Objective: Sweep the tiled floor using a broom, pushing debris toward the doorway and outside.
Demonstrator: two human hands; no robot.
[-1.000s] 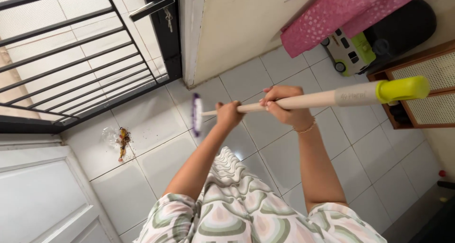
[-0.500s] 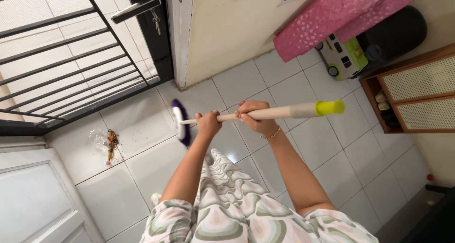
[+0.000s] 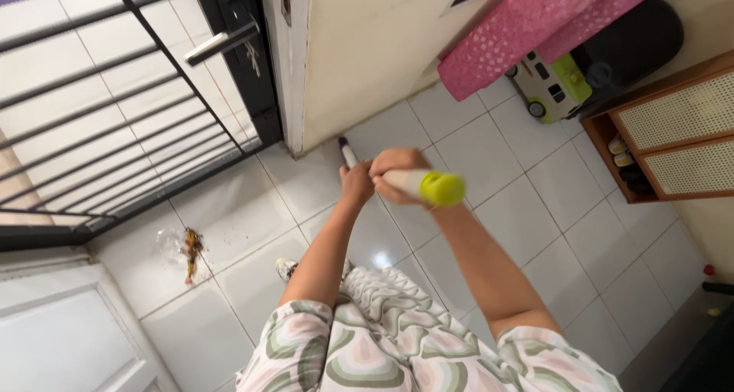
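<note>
Both hands clench the broom handle (image 3: 417, 184), left hand (image 3: 356, 182) nearer its purple head (image 3: 345, 146), right hand (image 3: 394, 174) behind, shaft pointing away toward the wall base.

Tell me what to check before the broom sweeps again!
1. Left hand gripping the broom handle: ok.
2. Right hand gripping near the green cap: ok.
3. Broom head down on the white tiles: cannot tell.
4. Litter pile in plain sight: ok.
5. Foot away from the litter: ok.
6. Toy bus away from the broom: ok.
</note>
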